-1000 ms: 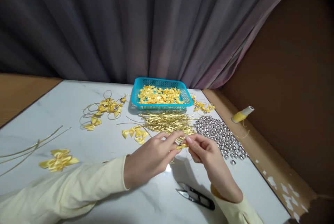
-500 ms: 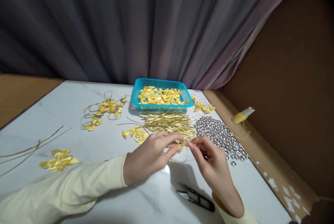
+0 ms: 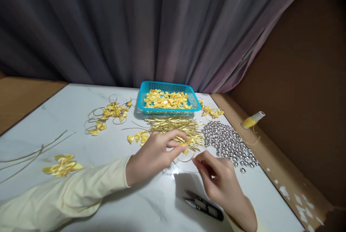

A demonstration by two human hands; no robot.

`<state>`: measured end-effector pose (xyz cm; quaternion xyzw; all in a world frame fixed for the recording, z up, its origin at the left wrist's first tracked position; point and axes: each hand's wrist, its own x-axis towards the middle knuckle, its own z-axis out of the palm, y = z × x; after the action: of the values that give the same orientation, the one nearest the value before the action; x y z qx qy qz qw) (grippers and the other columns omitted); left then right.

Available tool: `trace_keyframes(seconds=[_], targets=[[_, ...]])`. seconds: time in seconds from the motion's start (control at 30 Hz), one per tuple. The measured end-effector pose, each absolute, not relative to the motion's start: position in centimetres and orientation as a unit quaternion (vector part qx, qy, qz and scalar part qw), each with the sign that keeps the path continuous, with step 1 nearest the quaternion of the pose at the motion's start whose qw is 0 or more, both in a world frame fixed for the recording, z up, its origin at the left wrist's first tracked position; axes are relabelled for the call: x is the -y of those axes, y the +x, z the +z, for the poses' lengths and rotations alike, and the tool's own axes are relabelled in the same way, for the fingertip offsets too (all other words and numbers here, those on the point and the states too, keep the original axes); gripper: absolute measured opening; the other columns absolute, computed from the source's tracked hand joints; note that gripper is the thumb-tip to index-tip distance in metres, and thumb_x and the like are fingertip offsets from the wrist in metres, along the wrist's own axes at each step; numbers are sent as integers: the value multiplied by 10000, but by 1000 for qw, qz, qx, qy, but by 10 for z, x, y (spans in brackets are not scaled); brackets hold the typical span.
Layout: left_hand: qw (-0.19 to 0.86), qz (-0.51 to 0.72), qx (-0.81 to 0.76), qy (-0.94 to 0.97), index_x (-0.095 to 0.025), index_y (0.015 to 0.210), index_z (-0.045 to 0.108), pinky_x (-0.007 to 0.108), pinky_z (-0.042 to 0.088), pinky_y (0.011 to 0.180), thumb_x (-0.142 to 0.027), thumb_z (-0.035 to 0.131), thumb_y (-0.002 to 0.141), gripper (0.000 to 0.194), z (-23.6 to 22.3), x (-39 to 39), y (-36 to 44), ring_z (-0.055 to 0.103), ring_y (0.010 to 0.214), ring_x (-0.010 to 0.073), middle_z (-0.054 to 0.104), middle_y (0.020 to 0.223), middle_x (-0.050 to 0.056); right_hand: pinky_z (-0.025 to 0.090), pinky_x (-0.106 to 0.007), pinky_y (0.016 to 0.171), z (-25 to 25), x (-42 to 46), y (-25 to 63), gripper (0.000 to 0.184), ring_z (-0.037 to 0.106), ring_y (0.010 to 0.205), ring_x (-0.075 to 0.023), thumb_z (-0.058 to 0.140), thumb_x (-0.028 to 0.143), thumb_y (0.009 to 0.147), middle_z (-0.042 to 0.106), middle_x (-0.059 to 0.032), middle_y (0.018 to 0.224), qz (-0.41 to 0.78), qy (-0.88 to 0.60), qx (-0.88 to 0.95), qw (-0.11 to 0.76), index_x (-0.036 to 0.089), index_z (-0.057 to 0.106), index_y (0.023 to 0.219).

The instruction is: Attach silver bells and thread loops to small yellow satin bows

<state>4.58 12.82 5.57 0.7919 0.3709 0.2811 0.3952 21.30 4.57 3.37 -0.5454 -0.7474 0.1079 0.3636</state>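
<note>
My left hand pinches a small yellow ribbon bow between thumb and fingertips, above the table's middle. A thin gold cord curves below that bow in a loop and runs to the fingertips of my right hand, which are closed on it. Just beyond my left hand lies a heap of gold cord pieces. Several loose yellow bows rest beside it. Nearest to my right hand are a pile of shiny silver bells or beads and black thread snips.
At the back stands a blue basket holding many yellow bows. Finished-looking bows with cord loops lie back left. Left are long gold cords and a larger bow. A yellow thread spool stands on the right-hand ledge.
My right hand has drawn back from the bow, down and toward me, with the cord at its fingertips. The left hand stays close to its place, and the bow shows more fully.
</note>
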Motion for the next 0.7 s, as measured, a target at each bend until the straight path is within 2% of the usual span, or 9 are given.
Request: trace_keyframes(seconds=[0.2, 0.33, 0.5, 0.6, 0.7], targets=[[483, 237, -391, 747, -182, 891, 599, 179, 353, 444, -268, 541, 767, 161, 65, -128, 48, 519, 479, 102, 656, 580, -36, 197, -204, 409, 34, -47, 215, 170, 216, 412, -73, 414, 131, 804, 266, 69, 500, 153, -549, 745, 346, 188, 404, 645], [510, 230, -404, 724, -167, 901, 602, 172, 271, 401, -266, 544, 756, 185, 68, -129, 50, 434, 419, 83, 599, 507, -53, 227, -190, 403, 36, -48, 213, 123, 257, 398, -77, 412, 212, 851, 281, 78, 479, 204, -567, 721, 343, 184, 465, 745], [508, 241, -396, 726, -175, 933, 604, 186, 351, 453, -279, 530, 768, 208, 64, -129, 49, 516, 475, 102, 673, 605, -27, 230, -174, 375, 27, -49, 203, 175, 252, 345, -77, 453, 343, 860, 270, 111, 421, 169, -584, 708, 359, 173, 475, 895], [508, 239, -397, 727, -175, 922, 610, 205, 406, 498, -289, 529, 773, 205, 62, -128, 49, 585, 535, 130, 699, 641, -13, 211, -174, 362, 18, -49, 196, 235, 267, 322, -72, 473, 401, 848, 288, 110, 407, 119, -595, 713, 351, 166, 478, 869], [520, 232, -402, 717, -168, 911, 617, 219, 449, 559, -294, 546, 766, 205, 63, -126, 48, 637, 632, 157, 718, 694, 4, 186, -181, 360, 13, -50, 192, 222, 262, 310, -65, 438, 363, 869, 294, 102, 401, 94, -600, 712, 351, 164, 478, 778]])
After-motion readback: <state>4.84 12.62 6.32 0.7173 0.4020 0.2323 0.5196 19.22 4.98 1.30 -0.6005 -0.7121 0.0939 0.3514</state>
